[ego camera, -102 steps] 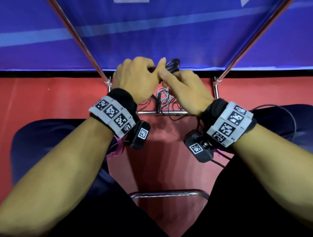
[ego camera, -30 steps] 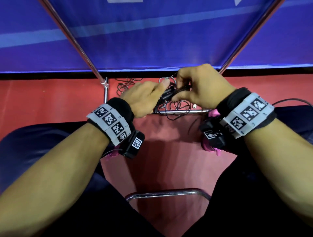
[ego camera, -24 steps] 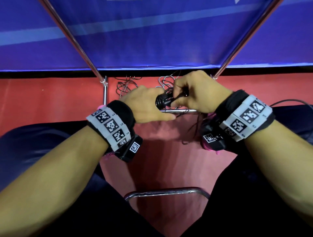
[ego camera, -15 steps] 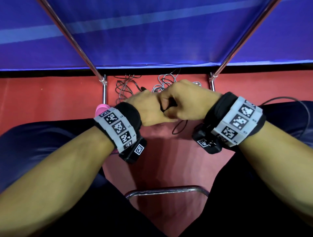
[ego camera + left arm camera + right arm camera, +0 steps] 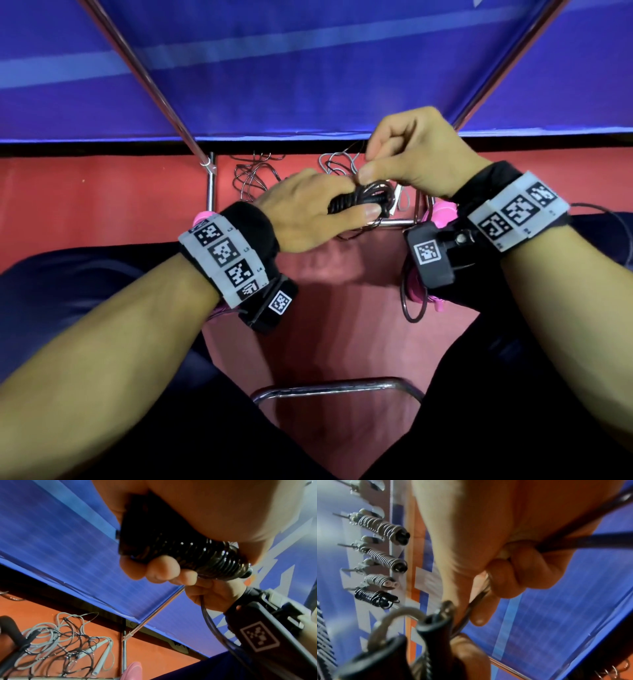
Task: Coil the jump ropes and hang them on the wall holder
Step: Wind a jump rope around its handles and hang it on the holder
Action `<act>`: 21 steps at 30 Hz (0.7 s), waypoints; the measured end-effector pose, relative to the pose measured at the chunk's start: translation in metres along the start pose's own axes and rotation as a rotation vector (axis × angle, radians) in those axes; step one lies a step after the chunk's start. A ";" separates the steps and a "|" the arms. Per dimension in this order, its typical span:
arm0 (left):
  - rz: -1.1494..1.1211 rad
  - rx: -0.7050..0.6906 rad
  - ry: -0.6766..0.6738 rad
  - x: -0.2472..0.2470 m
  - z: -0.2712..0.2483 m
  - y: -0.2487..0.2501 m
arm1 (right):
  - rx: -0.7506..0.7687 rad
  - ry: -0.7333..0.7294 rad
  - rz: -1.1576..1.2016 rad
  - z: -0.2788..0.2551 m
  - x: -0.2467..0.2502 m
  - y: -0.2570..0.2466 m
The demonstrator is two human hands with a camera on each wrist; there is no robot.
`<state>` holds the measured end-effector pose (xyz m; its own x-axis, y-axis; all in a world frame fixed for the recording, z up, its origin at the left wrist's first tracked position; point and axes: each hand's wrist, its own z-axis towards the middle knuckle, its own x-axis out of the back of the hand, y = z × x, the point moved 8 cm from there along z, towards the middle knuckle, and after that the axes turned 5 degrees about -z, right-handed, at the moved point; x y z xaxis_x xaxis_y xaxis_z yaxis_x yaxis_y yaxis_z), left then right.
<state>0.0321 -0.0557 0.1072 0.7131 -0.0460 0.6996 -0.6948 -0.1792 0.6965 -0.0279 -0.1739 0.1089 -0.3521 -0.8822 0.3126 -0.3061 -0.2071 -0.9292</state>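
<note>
My left hand (image 5: 308,209) grips a black jump rope's handles (image 5: 356,202), with cord wound tightly around them (image 5: 202,559). My right hand (image 5: 407,154) pinches the thin dark cord (image 5: 471,614) just above the bundle, and a loop of it hangs below my right wrist (image 5: 411,308). On the red floor beyond lie tangled grey and black ropes (image 5: 56,643). The wall holder (image 5: 373,555), seen in the right wrist view, carries several coiled ropes on its pegs.
A metal frame (image 5: 387,222) with slanted chrome poles (image 5: 147,75) stands before a blue banner (image 5: 308,68). Pink rope handles (image 5: 442,212) lie by my right wrist, another (image 5: 202,216) by my left. A chrome chair rail (image 5: 335,389) sits between my knees.
My hands were pressed together half a second ago. The right hand has lifted up and right, drawing the cord, while the left keeps the bundle.
</note>
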 end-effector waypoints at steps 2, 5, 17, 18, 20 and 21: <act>-0.082 -0.008 0.042 0.007 0.000 0.002 | 0.006 0.013 0.103 0.003 -0.001 0.003; -0.338 0.046 0.133 0.016 0.001 -0.004 | 0.006 0.039 0.231 0.007 -0.001 0.004; -0.214 0.314 0.389 0.030 0.007 -0.052 | -0.090 0.043 -0.371 0.005 -0.020 0.000; -0.205 0.327 0.382 0.029 0.007 -0.053 | -0.100 0.037 -0.420 0.003 -0.022 -0.001; -0.213 0.342 0.382 0.027 0.006 -0.055 | -0.091 0.042 -0.483 0.001 -0.024 -0.004; -0.205 0.339 0.395 0.027 0.006 -0.054 | -0.082 0.047 -0.505 0.001 -0.023 -0.006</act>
<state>0.0898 -0.0532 0.0878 0.6957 0.3832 0.6076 -0.4302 -0.4551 0.7796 -0.0173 -0.1525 0.1068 -0.1815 -0.6604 0.7287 -0.5161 -0.5668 -0.6422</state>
